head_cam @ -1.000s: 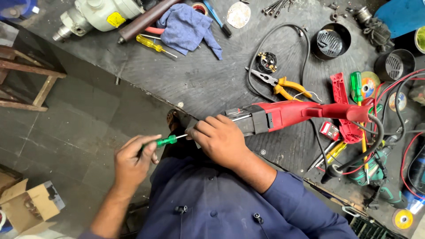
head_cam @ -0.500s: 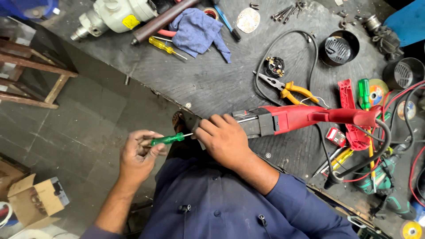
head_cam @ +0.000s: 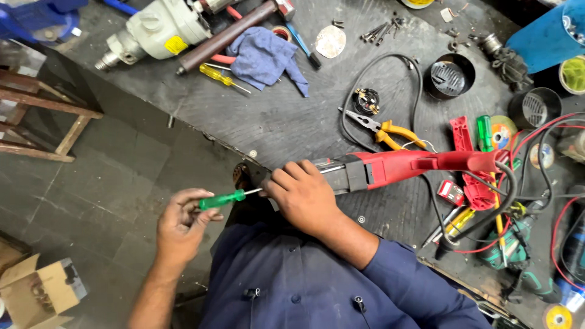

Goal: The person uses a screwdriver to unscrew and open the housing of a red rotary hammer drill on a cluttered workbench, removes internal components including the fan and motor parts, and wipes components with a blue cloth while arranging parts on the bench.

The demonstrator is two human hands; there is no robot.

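A long red power tool (head_cam: 396, 166) lies across the front edge of the dark workbench (head_cam: 286, 122), its black nose sticking out over the edge. My right hand (head_cam: 304, 195) grips the tool's front end from above. My left hand (head_cam: 183, 222) holds a green-handled screwdriver (head_cam: 220, 199) by the handle. Its shaft points right, and its tip reaches the tool's nose beside my right fingers. The exact spot the tip touches is hidden by my right hand. A black cable (head_cam: 487, 201) runs from the tool's rear.
On the bench lie a white drill (head_cam: 161, 27), a blue cloth (head_cam: 265, 55), a yellow screwdriver (head_cam: 222, 76), yellow-handled pliers (head_cam: 390, 131), loose screws (head_cam: 381, 30), black round cups (head_cam: 451, 76) and tangled wires. A wooden stool (head_cam: 36, 116) and a cardboard box (head_cam: 39, 289) stand on the floor to the left.
Both hands stay at the tool's nose with the screwdriver in place. The view has drifted slightly, so the bench sits a little lower and further right in frame.
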